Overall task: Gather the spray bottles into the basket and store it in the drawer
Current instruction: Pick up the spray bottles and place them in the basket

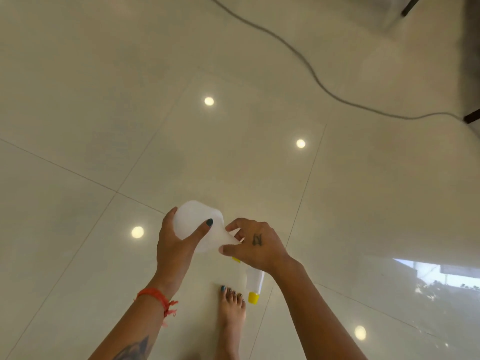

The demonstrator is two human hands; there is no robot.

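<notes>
Spray bottle (197, 224), white and translucent, sits wrapped in the left hand (176, 245) fingers over glossy floor tiles (78, 126), while the right hand (257, 245) pinches its narrow end, another yellow-capped bottle (254, 284) showing beneath that wrist.

- An indoor room, most likely in a home: the glossy cream tiled floor (104, 105) fills nearly the whole view, laid in large squares with thin grout lines.
- The polished tiles mirror round ceiling lights (209, 101) as bright spots, and at the near right they reflect a window (436, 279) with daylight and greenery.
- A grey cable (306, 63) trails loose across the far floor toward the right.
- Dark furniture legs (411, 5) stand at the far right edge.
- A bare foot (231, 305) with painted toenails rests on the tiles, which suits a domestic setting.
</notes>
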